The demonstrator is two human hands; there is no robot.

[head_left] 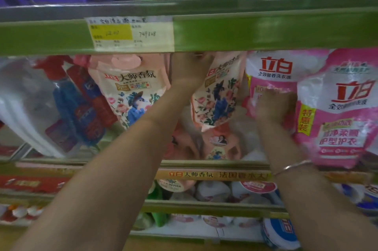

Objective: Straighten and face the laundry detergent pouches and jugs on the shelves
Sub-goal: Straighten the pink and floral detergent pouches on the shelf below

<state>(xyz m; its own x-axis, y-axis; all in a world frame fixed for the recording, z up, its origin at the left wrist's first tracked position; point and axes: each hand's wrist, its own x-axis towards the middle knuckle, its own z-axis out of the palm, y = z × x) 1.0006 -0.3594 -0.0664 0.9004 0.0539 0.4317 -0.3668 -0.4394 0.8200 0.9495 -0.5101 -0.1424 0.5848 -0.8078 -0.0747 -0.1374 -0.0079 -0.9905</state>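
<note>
A peach floral detergent pouch [217,95] hangs tilted in the middle of the shelf, lifted off the shelf floor. My left hand [189,68] grips its top edge just under the upper shelf rail. My right hand [273,105] presses on a pink and white pouch [266,74] to the right of it; whether its fingers curl round the pouch is blurred. A second peach floral pouch [131,89] stands upright to the left, facing front. A large pink pouch [335,111] leans forward at the far right.
Red and blue pouches [81,103] and a white one [24,107] lean at the left. The green shelf rail [266,31] with a price label [131,34] runs overhead. Purple and green bags sit above; jugs [214,189] fill the lower shelves.
</note>
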